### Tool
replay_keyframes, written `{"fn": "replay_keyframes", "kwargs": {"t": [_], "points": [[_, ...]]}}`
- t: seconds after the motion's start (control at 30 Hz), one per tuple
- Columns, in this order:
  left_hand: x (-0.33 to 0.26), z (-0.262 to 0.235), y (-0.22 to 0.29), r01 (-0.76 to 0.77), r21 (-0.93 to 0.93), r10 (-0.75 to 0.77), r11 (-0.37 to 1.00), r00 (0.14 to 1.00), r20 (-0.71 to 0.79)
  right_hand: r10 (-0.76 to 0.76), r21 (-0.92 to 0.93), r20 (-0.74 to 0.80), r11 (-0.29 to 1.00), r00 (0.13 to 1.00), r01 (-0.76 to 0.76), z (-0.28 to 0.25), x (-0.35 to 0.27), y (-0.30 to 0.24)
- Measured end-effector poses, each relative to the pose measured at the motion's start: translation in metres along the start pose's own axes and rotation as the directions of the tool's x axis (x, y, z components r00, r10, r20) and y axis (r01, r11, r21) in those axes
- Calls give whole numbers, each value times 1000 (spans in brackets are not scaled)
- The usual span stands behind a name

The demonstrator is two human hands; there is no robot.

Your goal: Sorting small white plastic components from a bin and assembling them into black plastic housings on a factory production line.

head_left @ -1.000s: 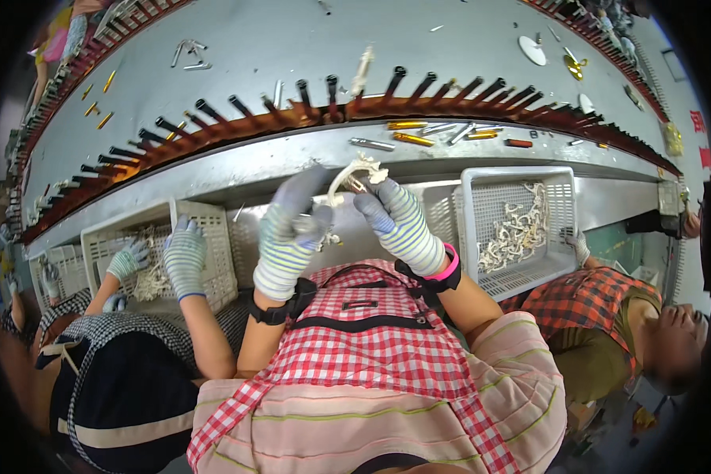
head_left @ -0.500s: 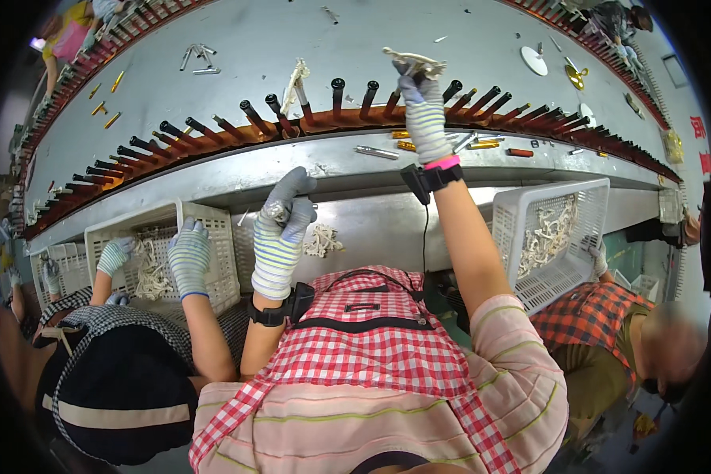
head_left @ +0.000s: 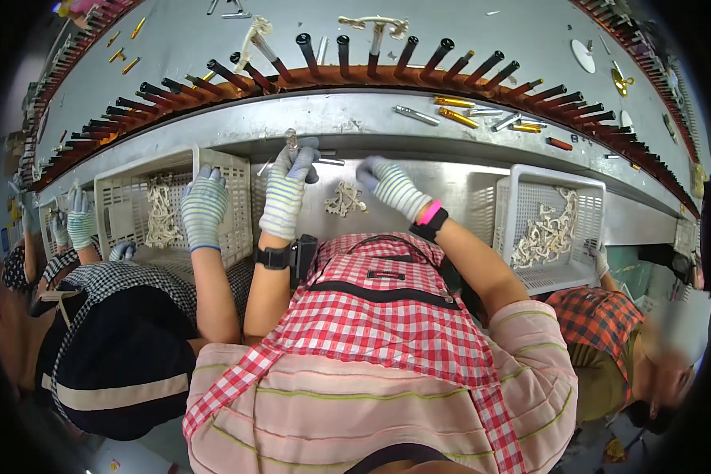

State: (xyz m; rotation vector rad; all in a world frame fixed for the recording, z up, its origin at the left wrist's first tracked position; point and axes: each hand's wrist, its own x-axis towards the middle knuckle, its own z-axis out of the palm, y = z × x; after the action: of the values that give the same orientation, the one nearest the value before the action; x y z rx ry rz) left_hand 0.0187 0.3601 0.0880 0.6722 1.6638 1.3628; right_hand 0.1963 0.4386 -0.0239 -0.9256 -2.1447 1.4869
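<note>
Against the steel ledge, the left hand has its gloved fingers closed round a small metal tube, held upright so that its upper end stands clear above the fingertips, apparently to keep that end free. The right hand sits low on the same ledge, just right of the loose pale cord bundle; its fingers curl inward, but whether they pinch anything cannot be told. That bundle lies between the two hands, directly on the ledge, within reach of both.

Right of the bundle stands a white mesh basket tilted toward the worker, holding more pale cords. Left of the bundle, a second mesh basket holds a like heap; a co-worker's gloved hand rests against its front wall.

Above the ledge, a curved rack of dark-tipped rods fans outward; two rods carry draped cord. Loose metal pins lie between rack and ledge.

Open room is narrow: the ledge strip between the baskets is the only free surface, bounded by the raised steel edge above and the worker's body below.
</note>
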Motion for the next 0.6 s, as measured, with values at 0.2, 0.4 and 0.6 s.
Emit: {"fn": "replay_keyframes", "kwargs": {"t": [0.2, 0.4, 0.6], "points": [[18, -61, -108, 271, -210, -304, 939, 942, -145, 267, -481, 305, 872, 914, -93, 50, 19, 7], [6, -86, -128, 460, -257, -489, 850, 870, -58, 253, -642, 382, 765, 889, 58, 88, 27, 38], [24, -75, -115, 467, -25, -465, 884, 884, 51, 352, -305, 105, 902, 930, -306, 73, 17, 54]]}}
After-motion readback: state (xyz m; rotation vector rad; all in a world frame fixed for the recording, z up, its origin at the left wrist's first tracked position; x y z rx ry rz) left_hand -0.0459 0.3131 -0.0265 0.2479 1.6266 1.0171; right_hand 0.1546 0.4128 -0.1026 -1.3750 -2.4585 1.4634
